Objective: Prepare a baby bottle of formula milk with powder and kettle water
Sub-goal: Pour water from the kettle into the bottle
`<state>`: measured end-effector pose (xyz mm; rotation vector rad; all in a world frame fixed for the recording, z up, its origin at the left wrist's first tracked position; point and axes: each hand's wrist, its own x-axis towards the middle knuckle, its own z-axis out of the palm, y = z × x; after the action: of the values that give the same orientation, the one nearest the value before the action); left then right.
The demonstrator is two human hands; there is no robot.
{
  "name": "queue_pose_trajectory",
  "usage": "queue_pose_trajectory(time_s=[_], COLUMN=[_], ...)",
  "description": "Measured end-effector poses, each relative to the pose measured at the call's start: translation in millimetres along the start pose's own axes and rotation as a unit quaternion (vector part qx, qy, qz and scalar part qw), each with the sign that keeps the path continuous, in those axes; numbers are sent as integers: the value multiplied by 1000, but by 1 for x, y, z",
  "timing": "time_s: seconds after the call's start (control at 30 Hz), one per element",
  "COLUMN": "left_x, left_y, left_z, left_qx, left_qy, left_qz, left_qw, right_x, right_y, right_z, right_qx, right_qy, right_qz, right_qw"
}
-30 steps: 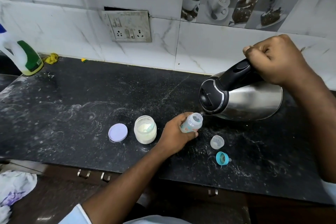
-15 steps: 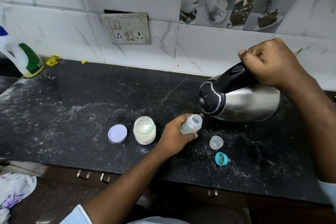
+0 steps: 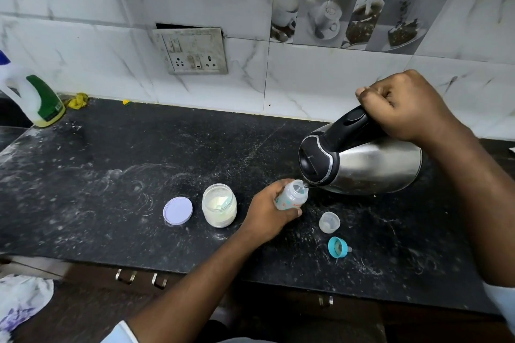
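My left hand (image 3: 266,213) grips a small clear baby bottle (image 3: 293,198) with its open mouth tilted toward the kettle. My right hand (image 3: 405,107) is closed on the black handle of a steel kettle (image 3: 370,164), which is tipped over to the left. The kettle's spout touches the bottle's mouth and a little water shows there. An open glass jar of white powder (image 3: 219,205) stands left of my left hand, its lilac lid (image 3: 177,210) lying beside it. The bottle's clear cap (image 3: 329,221) and teal teat ring (image 3: 337,247) lie on the black counter (image 3: 111,175) to the right.
A white and green detergent bottle (image 3: 36,97) stands at the counter's far left by the wall. A switch and socket plate (image 3: 193,51) is set in the tiled wall. Powder dusts the counter. Drawer handles (image 3: 140,278) sit below the front edge, a cloth (image 3: 19,303) lower left.
The kettle has come lower and closer to the bottle, tipping further until its spout meets the bottle's mouth. My left hand has kept the bottle in place.
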<state>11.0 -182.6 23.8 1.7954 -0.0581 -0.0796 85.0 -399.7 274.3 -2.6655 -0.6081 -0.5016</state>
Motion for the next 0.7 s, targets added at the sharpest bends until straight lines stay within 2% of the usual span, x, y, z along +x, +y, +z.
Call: queue_pose_trajectory(time_s=[0.7], left_x=[7], left_y=[-3], left_z=[0], left_qx=[-4], left_qy=[13], left_qz=[-14], left_qw=[1000], right_x=[6], right_y=[1], right_z=[8], right_qx=[-26], right_qy=[-2], right_qz=[-8], right_qw=[1000])
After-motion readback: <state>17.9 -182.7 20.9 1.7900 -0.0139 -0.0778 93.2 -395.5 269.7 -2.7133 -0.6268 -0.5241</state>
